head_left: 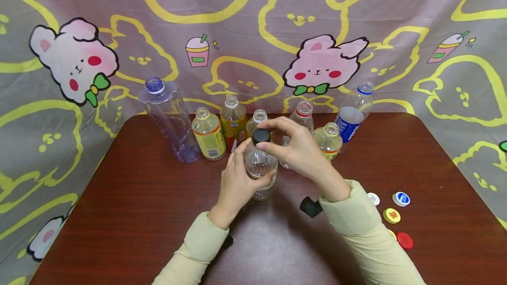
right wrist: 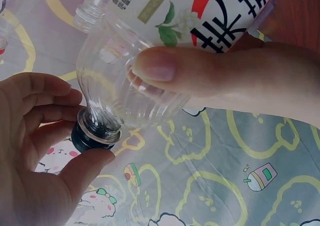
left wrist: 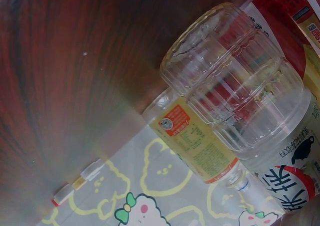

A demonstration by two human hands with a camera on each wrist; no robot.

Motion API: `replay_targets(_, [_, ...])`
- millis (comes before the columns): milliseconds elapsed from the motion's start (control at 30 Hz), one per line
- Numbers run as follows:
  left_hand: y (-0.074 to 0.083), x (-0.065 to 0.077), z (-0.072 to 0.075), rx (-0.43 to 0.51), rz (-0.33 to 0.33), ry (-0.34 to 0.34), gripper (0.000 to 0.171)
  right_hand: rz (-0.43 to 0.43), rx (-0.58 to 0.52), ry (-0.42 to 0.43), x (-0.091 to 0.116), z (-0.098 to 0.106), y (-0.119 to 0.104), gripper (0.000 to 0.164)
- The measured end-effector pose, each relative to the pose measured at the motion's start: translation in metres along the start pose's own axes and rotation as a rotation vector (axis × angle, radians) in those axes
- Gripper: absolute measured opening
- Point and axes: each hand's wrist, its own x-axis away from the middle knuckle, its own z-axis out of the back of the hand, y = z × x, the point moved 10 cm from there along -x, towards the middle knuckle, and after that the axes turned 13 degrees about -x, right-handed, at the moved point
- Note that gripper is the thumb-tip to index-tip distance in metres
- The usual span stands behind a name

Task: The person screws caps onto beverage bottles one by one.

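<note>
A clear plastic bottle [head_left: 259,166] with a ribbed base [left wrist: 240,90] and a white label stands upright over the middle of the table in the head view. My left hand [head_left: 237,179] grips its body, thumb across the front. On the bottle's mouth sits a black cap [head_left: 261,136], and my right hand [head_left: 303,151] pinches it between thumb and fingers. The right wrist view shows the cap [right wrist: 90,138] around the neck, with the left thumb [right wrist: 170,70] lying on the bottle's shoulder. The left hand is out of sight in the left wrist view.
Several uncapped bottles line the back, among them a tall purple-tinted one [head_left: 170,122], a yellow-labelled one [head_left: 210,140] and a blue-labelled one [head_left: 350,120]. Loose caps lie at the right: blue-and-white [head_left: 402,199], yellow [head_left: 392,215] and red [head_left: 405,240]. A patterned cloth [head_left: 245,34] hangs behind the table.
</note>
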Motion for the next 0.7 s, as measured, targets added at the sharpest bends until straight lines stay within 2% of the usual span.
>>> replay_targets(167, [0.0000,0.0003,0.0000,-0.001,-0.002,0.004,0.087,-0.016,-0.004,0.024,0.0005,0.0005,0.0010,0.034])
replay_targets(700, [-0.0013,0.0004,-0.0010,-0.003,0.003,0.003,0.089,0.046,0.056,0.094,0.0022,0.0008,-0.0035,0.033])
